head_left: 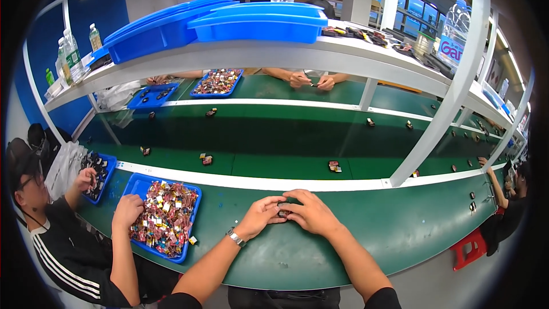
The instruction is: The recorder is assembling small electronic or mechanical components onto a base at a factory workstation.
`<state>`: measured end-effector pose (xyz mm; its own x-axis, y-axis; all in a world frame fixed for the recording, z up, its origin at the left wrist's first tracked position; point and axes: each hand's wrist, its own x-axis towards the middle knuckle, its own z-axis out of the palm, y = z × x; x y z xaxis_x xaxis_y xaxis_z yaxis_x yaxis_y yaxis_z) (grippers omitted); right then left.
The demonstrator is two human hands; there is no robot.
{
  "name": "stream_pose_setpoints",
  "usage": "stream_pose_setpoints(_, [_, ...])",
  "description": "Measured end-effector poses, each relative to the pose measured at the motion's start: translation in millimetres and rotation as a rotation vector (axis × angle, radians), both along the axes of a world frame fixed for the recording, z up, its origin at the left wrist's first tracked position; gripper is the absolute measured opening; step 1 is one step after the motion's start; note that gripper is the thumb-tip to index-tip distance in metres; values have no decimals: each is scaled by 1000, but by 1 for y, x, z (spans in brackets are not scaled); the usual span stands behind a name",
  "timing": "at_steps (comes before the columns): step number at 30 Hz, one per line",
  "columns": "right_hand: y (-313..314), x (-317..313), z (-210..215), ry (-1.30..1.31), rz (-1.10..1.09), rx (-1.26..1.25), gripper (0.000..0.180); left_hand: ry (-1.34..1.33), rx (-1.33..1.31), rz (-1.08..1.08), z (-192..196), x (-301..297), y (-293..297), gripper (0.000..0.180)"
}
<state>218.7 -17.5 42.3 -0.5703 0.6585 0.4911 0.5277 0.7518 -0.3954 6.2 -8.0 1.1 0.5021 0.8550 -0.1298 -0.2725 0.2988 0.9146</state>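
Over the near green tabletop my two hands meet, fingertips together around a small dark part (282, 213), which they mostly cover; its exact kind cannot be made out. My left hand (258, 217), with a metal-banded watch (235, 237) at the wrist, pinches it from the left. From the other side, the bent fingers of my right hand (312, 213) close on it. Left of my left forearm lies a blue tray (197, 209) heaped with small components (166, 214) in red, white and yellow; a co-worker's hand (130, 210) reaches to its left side.
Beyond a white rail (251, 181) runs a green belt with scattered small parts (334, 166). A white shelf (240, 57) above it carries blue trays (257, 23) and bottles; its slanted post (434, 91) stands right. Another blue tray (108, 174) holds black parts. Co-workers sit left, right and opposite.
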Motion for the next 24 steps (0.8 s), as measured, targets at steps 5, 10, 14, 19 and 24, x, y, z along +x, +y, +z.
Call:
stream_pose_setpoints(5, [2, -2, 1, -32, -25, -102, 23, 14, 15, -4, -2, 0, 0, 32])
stream_pose_setpoints(10, [0, -7, -9, 55, -54, -185, 15, 16, 37, -26, -3, 1, 3, 33])
stream_pose_setpoints(14, [0, -7, -17, 146, -96, -249, 12, -43, 9, -53, -5, -2, 5, 36])
stream_pose_setpoints(19, [-3, -8, -15, 202, -110, -258, 11, -28, 108, -116, -3, -3, 4, 40])
stream_pose_setpoints(24, [-3, -3, -17, 234, -32, -370, 12, -61, 51, -122, -3, -3, 4, 39])
